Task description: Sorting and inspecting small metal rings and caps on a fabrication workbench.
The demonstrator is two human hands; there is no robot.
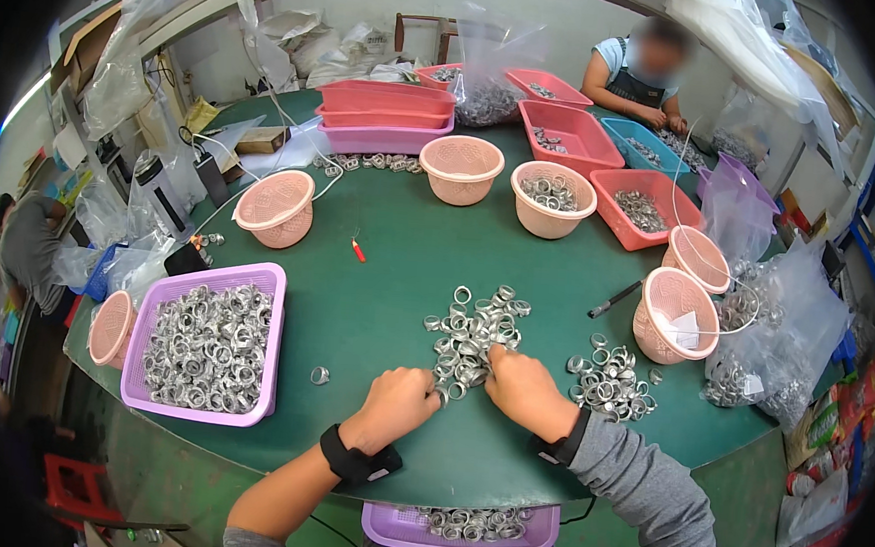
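Note:
A loose pile of silvery metal rings (465, 340) lies on the green table in front of me. At its near left edge my left hand (394, 408) is closed, fingers curled, its fingertips beside a ring; whether they grip it is hidden. My right hand (530, 392) reaches into the near right side of the pile with bent, closed fingers, and what they hold is covered by the hand. To the right of it sits a second, smaller heap of rings (611, 382). A single ring (320, 375) lies apart, left of my left hand.
A purple basket (275, 349) full of rings stands left; another purple basket (374, 525) with rings is at my lap. Peach baskets (460, 188), a black pen (616, 299) and a small red tool (359, 252) are on the table. Another person (638, 75) works beyond red trays (571, 131).

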